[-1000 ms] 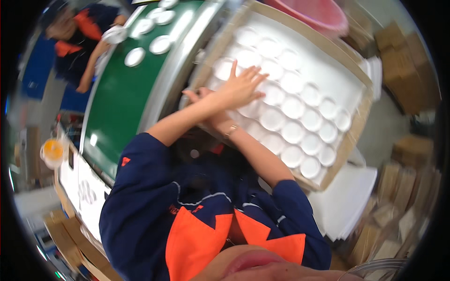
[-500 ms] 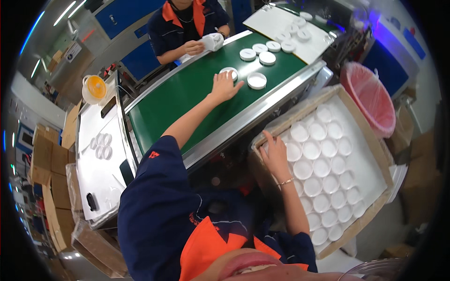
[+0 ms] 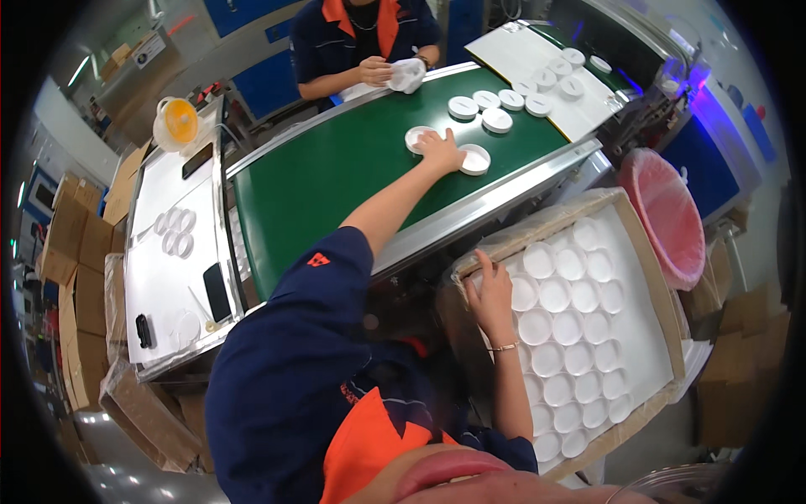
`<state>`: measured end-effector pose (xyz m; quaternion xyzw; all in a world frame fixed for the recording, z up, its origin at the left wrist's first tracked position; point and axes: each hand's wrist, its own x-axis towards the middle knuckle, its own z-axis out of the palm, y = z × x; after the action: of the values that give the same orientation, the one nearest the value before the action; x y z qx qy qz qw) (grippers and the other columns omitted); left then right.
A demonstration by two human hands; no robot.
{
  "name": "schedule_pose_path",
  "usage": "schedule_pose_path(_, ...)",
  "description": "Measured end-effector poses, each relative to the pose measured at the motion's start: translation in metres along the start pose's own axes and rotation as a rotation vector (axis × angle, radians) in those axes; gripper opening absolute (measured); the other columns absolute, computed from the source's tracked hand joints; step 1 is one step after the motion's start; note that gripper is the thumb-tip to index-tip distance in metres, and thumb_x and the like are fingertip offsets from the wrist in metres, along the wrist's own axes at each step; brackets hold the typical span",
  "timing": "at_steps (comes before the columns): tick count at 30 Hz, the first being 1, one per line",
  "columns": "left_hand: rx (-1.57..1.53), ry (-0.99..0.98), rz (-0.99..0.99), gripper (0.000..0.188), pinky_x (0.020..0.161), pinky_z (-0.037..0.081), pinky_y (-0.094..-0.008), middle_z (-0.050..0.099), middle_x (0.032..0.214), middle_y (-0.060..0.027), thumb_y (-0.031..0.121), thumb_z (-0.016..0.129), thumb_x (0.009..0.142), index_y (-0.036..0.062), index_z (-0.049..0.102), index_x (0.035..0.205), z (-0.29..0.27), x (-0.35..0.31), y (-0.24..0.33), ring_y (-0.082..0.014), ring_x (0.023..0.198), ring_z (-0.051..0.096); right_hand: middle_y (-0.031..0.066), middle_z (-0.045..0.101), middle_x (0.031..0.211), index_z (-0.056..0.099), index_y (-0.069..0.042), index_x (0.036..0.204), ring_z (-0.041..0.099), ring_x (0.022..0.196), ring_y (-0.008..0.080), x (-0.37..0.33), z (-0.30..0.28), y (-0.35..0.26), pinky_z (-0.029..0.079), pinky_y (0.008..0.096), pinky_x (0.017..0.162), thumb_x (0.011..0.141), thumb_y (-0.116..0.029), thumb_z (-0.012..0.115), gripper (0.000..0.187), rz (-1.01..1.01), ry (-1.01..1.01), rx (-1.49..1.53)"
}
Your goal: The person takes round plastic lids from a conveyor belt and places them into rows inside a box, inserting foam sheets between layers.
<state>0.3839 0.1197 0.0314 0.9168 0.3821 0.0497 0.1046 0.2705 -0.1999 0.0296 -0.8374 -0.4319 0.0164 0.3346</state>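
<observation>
Over the green conveyor belt [image 3: 336,168], my left hand [image 3: 442,153] reaches out with fingers spread. Its fingertips lie at the edge of one shallow white round container [image 3: 416,141], partly covering it. The side of the hand meets or overlaps a second white round container [image 3: 477,160], its hollow side up; whether they touch, I cannot tell. My right hand [image 3: 494,296], fingers apart, rests at the near-left corner of a cardboard box [image 3: 655,286] lined with clear plastic. Rows of white round containers [image 3: 567,328] stand inside that box, beside the hand.
Across the belt a person [image 3: 369,50] holds a white item [image 3: 406,76]. Several white round pieces [image 3: 497,120] sit farther along the belt, others on a white board [image 3: 512,50]. A pink lined bin [image 3: 663,223] stands right; a white side table [image 3: 159,277] stands left.
My left hand has shifted right from over the first container toward the second, uncovering more of the first. My right hand stays at the box corner. The whole view has tilted slightly.
</observation>
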Motion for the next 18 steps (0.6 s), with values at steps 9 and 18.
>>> schedule_pose_path(9,-0.055,0.203,0.079,0.057,0.085,0.046,-0.0541,0.051,0.121,-0.024,0.019,0.065,0.081,0.0026,0.044,0.132,-0.002,-0.002,-0.011,-0.0371,0.111,0.054,0.0233,0.05,0.114,0.042,-0.014,0.14,0.05,0.106,0.0411,0.003,0.001,-0.001,0.04,0.0478,0.093,0.084,-0.02,0.065,0.061,-0.008,-0.084,-0.005)
schedule_pose_path(18,-0.152,0.185,0.386,0.065,0.075,0.054,-0.0501,0.062,0.101,-0.0273,-0.004,0.064,0.07,-0.0011,0.037,0.129,-0.013,-0.037,-0.06,-0.0422,0.09,0.065,0.025,0.05,0.112,0.041,-0.012,0.14,0.05,0.106,0.0429,-0.004,-0.003,0.0,0.04,0.0484,0.093,0.085,-0.016,0.064,0.061,0.011,-0.049,-0.012)
